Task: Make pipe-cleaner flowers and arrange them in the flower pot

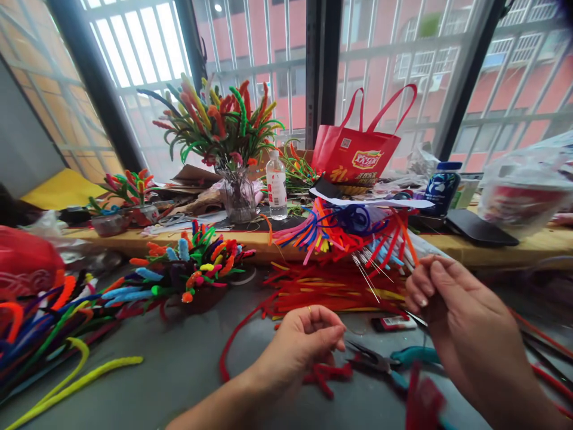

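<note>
My left hand [308,337] is held over the grey table at centre, its thumb and fingers pressed together; anything between them is too small to make out. To its right, my right hand [461,316] is raised with thumb and index finger pinched, and what it holds is unclear. An orange strip [410,242] rises just behind its fingertips. Below and between the hands lie pliers [373,360] with teal handles. Red fuzzy pieces [329,376] lie beside my left hand. A blurred red piece [423,397] appears under my right hand.
Behind the hands are red and yellow fuzzy stems [326,289]. Colourful stem bundles [192,269] fill the left. On the wooden ledge [456,248] stand a vase [239,194], a bottle [276,188], a red bag [358,155], a blue bottle [443,188] and a wrapped tub [521,206].
</note>
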Motion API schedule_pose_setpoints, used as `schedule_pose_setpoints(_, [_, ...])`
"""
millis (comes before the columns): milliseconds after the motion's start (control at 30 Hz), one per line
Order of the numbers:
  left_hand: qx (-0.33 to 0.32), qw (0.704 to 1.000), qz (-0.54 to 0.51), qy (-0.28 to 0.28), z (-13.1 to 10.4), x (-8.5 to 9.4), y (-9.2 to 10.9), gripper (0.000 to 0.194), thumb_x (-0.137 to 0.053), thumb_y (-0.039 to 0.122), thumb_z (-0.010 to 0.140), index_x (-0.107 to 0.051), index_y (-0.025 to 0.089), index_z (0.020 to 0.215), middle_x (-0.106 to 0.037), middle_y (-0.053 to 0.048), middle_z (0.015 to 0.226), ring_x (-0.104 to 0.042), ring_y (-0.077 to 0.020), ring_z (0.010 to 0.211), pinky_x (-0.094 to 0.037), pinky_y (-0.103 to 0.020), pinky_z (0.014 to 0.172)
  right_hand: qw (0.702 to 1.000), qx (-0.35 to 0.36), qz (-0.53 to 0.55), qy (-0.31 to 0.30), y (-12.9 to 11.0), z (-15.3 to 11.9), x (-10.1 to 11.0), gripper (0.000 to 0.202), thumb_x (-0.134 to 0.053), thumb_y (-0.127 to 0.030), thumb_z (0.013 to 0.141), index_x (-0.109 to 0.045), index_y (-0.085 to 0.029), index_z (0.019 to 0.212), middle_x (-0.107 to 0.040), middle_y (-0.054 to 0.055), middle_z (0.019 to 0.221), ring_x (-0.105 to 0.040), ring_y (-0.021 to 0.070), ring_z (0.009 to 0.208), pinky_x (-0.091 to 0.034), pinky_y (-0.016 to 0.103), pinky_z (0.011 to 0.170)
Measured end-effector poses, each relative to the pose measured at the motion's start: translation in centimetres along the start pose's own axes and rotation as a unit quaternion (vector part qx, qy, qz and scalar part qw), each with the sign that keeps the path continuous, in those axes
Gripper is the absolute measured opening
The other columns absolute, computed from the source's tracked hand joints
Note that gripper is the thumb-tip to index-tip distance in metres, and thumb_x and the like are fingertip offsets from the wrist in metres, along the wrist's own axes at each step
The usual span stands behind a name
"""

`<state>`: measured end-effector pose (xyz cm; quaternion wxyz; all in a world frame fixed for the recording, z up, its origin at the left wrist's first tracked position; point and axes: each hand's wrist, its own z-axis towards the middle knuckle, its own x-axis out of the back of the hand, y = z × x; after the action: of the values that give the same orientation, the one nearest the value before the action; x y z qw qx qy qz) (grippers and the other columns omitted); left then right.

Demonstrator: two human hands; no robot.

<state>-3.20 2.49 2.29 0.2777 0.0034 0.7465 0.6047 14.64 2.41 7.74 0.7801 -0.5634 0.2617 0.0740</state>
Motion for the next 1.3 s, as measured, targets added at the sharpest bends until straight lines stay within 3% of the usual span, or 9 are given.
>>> schedule_pose_setpoints(300, [-0.073, 0.957, 0.275, -0.049, -0.9, -0.2, -0.6, 0.011, -0.059, 0.024, 0.078, -0.06, 0.014, 0.082, -0.059, -0.001, 0.076, -0.054, -0.0094, 0.065, -0.041, -0.02, 0.057, 0.997, 0.072, 0.035, -0.01, 0.9, 0.5, -0.3, 0.012, -0.052, -0.016, 0.082, -0.055, -0.022, 0.073, -0.04, -0.005, 0.059, -0.036, 0.0087, 0.047, -0.034, 0.017, 0.039])
schedule_pose_setpoints(367, [-0.136, 0.899, 0.393, -0.137, -1.5, -1.1, -1.4, 0.008, -0.055, 0.019, 0.082, -0.061, 0.014, 0.081, -0.063, -0.002, 0.078, -0.057, -0.0116, 0.072, -0.043, -0.021, 0.064, 0.996, 0.083, 0.041, 0.003, 1.2, 1.1, -0.1, 0.012, -0.051, -0.015, 0.081, -0.055, -0.022, 0.073, -0.041, -0.005, 0.059, -0.037, 0.0087, 0.046, -0.034, 0.018, 0.039])
schedule_pose_setpoints(467, [-0.281, 0.746, 0.548, -0.253, -2.1, -3.5, -4.2, 0.011, -0.05, 0.019, 0.085, -0.061, 0.016, 0.087, -0.066, -0.004, 0.085, -0.06, -0.0145, 0.076, -0.045, -0.023, 0.063, 0.996, 0.078, 0.047, 0.024, 1.4, 1.7, 0.2, 0.014, -0.046, -0.012, 0.082, -0.054, -0.02, 0.074, -0.042, -0.005, 0.058, -0.038, 0.0077, 0.044, -0.033, 0.018, 0.039])
schedule_pose_setpoints(567, [-0.402, 0.597, 0.66, -0.214, -2.0, -6.0, -8.2, 0.015, -0.054, 0.032, 0.082, -0.058, 0.018, 0.089, -0.064, -0.002, 0.083, -0.057, -0.015, 0.058, -0.027, -0.022, 0.035, 0.996, 0.074, 0.045, 0.014, 1.4, 1.7, 0.3, 0.013, -0.045, -0.011, 0.082, -0.053, -0.019, 0.076, -0.044, -0.005, 0.058, -0.039, 0.0067, 0.044, -0.032, 0.018, 0.04])
schedule_pose_setpoints(667, [-0.468, 0.52, 0.689, -0.186, -1.2, -6.9, -10.3, 0.014, -0.055, 0.023, 0.08, -0.053, 0.016, 0.068, -0.053, 0.0, 0.059, -0.05, -0.0134, 0.047, -0.015, -0.025, 0.03, 0.997, 0.078, 0.021, -0.009, 1.2, 1.4, 0.3, 0.009, -0.047, -0.015, 0.083, -0.054, -0.019, 0.078, -0.044, -0.006, 0.057, -0.039, 0.0066, 0.045, -0.031, 0.018, 0.041])
schedule_pose_setpoints(800, [-0.447, 0.536, 0.687, -0.2, 0.2, -4.3, -7.2, 0.015, -0.05, 0.019, 0.084, -0.056, 0.015, 0.07, -0.057, -0.002, 0.065, -0.055, -0.0134, 0.057, -0.032, -0.021, 0.036, 0.994, 0.016, -0.095, -0.06, 0.9, 1.2, 0.6, 0.008, -0.051, -0.021, 0.082, -0.055, -0.019, 0.075, -0.039, -0.007, 0.055, -0.03, 0.0055, 0.043, -0.019, 0.018, 0.038])
schedule_pose_setpoints(967, [-0.511, 0.624, 0.591, -0.015, 0.9, 0.6, -0.5, 0.013, -0.047, 0.015, 0.088, -0.06, 0.017, 0.088, -0.062, -0.004, 0.078, -0.059, -0.0125, 0.068, -0.049, -0.021, 0.059, 0.929, -0.093, -0.317, -0.168, 1.5, 1.0, 0.8, 0.026, -0.052, -0.038, 0.082, -0.062, -0.016, 0.072, -0.038, -0.006, 0.055, -0.027, 0.0063, 0.045, -0.015, 0.02, 0.04])
schedule_pose_setpoints(1100, [-0.64, 0.541, 0.539, 0.077, 0.5, 2.4, 1.7, 0.013, -0.055, 0.01, 0.083, -0.062, 0.015, 0.092, -0.062, -0.002, 0.081, -0.059, -0.0092, 0.069, -0.05, -0.018, 0.062, 0.892, -0.222, -0.308, -0.246, 2.1, -0.1, 0.0, 0.037, -0.054, -0.051, 0.077, -0.063, -0.015, 0.074, -0.035, -0.007, 0.052, -0.021, 0.0057, 0.043, -0.012, 0.021, 0.04])
schedule_pose_setpoints(1300, [-0.694, 0.409, 0.589, 0.068, -0.2, 3.0, 2.3, 0.015, -0.051, 0.011, 0.085, -0.065, 0.016, 0.089, -0.063, 0.0, 0.077, -0.058, -0.0101, 0.07, -0.05, -0.02, 0.065, 0.873, -0.285, -0.25, -0.306, 1.0, -2.1, -1.3, 0.03, -0.066, -0.045, 0.071, -0.061, -0.015, 0.072, -0.047, -0.004, 0.059, -0.033, 0.0062, 0.05, -0.022, 0.021, 0.046])
